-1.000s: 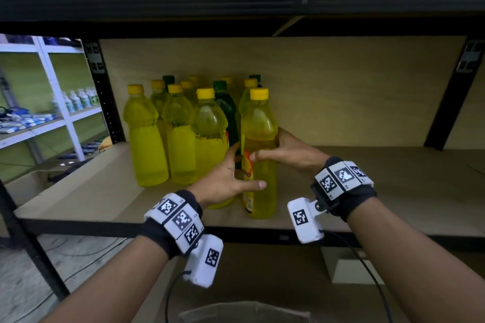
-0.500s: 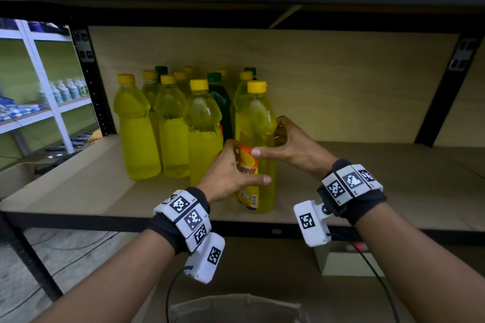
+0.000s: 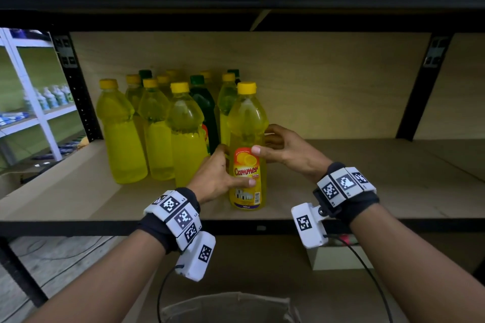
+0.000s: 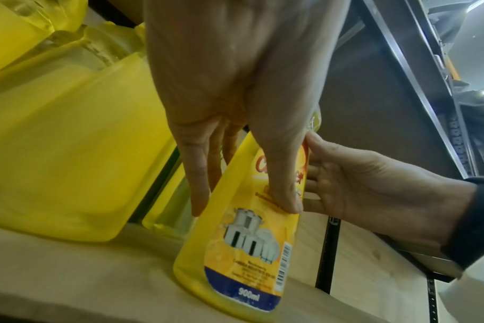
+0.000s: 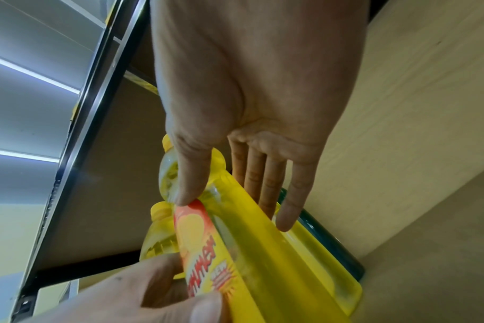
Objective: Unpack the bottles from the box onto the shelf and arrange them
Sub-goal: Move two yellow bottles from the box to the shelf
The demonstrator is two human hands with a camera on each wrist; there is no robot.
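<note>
A yellow bottle (image 3: 246, 123) with a yellow cap and an orange "Cammer" label stands upright near the front of the wooden shelf (image 3: 354, 191), its label facing me. My left hand (image 3: 231, 168) grips its lower body from the left, thumb across the label. My right hand (image 3: 267, 141) pinches its upper body from the right, thumb in front and fingers behind. The left wrist view shows the bottle (image 4: 235, 273), my left hand (image 4: 243, 201) and my right hand (image 4: 346, 181). In the right wrist view the bottle (image 5: 263, 251) is pinched by my right hand (image 5: 232, 209).
Several yellow bottles (image 3: 120, 134) and a few dark green ones (image 3: 204, 110) crowd the shelf's left part, right beside the held bottle. The shelf's right part is bare wood. An open cardboard box (image 3: 228, 307) sits below me. A black upright (image 3: 76, 86) bounds the shelf's left side.
Both hands have turned the bottle on the spot, so its label now faces front instead of left. My left thumb has slid down across the label.
</note>
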